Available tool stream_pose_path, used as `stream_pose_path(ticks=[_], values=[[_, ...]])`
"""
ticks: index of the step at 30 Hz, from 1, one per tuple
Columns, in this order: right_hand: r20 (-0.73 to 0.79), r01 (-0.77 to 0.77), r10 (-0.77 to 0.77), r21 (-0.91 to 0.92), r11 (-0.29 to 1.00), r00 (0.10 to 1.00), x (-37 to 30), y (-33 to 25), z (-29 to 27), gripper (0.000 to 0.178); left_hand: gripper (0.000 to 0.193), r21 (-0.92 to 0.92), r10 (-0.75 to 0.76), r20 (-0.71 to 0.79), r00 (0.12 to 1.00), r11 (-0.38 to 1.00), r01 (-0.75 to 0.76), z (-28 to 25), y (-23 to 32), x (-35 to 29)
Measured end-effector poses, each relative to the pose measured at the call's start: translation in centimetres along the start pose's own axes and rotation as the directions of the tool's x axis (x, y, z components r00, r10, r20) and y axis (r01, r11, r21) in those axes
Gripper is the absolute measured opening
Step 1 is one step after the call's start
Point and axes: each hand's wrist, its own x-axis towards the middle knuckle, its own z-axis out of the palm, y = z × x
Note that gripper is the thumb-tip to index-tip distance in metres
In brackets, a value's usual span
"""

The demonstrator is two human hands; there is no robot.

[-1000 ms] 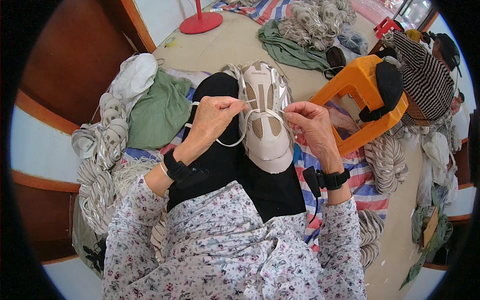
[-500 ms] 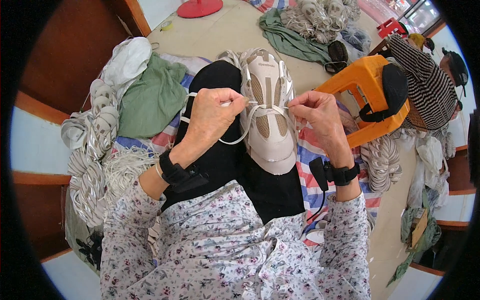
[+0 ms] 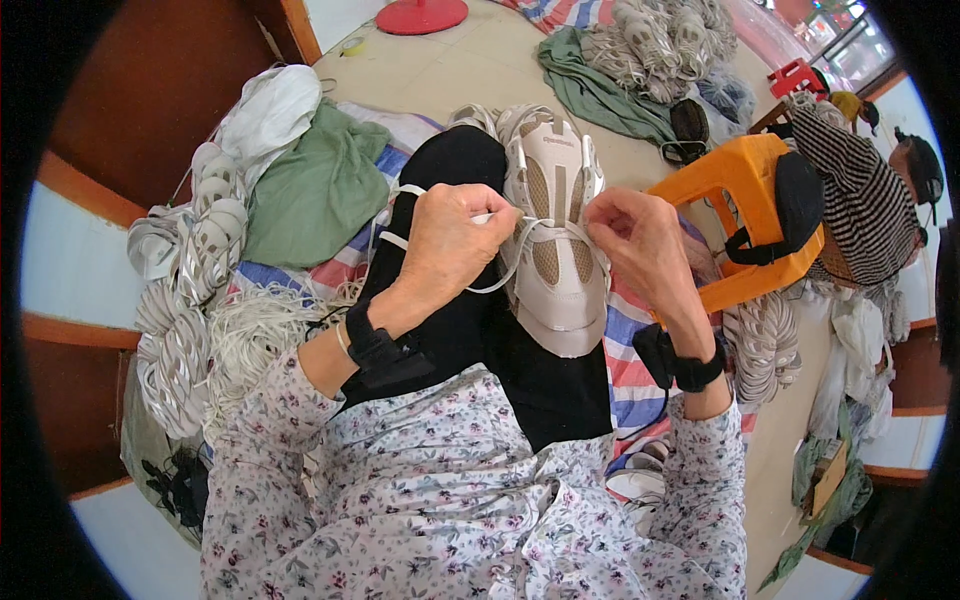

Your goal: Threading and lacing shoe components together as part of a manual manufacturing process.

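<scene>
A beige and white shoe upper with tan mesh panels lies across my black-trousered thigh, its blunt end toward me. A pale shoelace crosses it through the eyelets, and a loose loop hangs off its left side. Left of the upper, my left hand is closed in a pinch on the lace. At its right edge my right hand is also closed, thumb and forefinger together on the lace's other side; the fingertips partly hide the lace there. Black bands with small devices circle both wrists.
Bundled white laces and stacked uppers lie at my left, beside a green cloth. An orange stool stands at right, near a person in a striped top. More uppers are heaped far off.
The whole view has shifted slightly. My left hand stays in its pinch at the upper's left side; the right hand keeps its pinch near the right edge, its fingers closer in over the lace.
</scene>
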Motion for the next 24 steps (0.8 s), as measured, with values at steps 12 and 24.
stream_pose_path(ticks=[12,24], values=[[-0.151,0.292,-0.287,0.010,0.956,0.946,-1.3,0.5,2.8,0.014,0.021,-0.045,0.013,0.025,1.000,0.999,-0.012,0.5,-0.3,-0.3],[-0.263,0.267,-0.237,0.083,0.960,0.935,-2.1,1.5,4.0,0.014,0.020,0.126,0.064,-0.011,0.998,0.990,-0.062,0.9,-0.1,-0.2]])
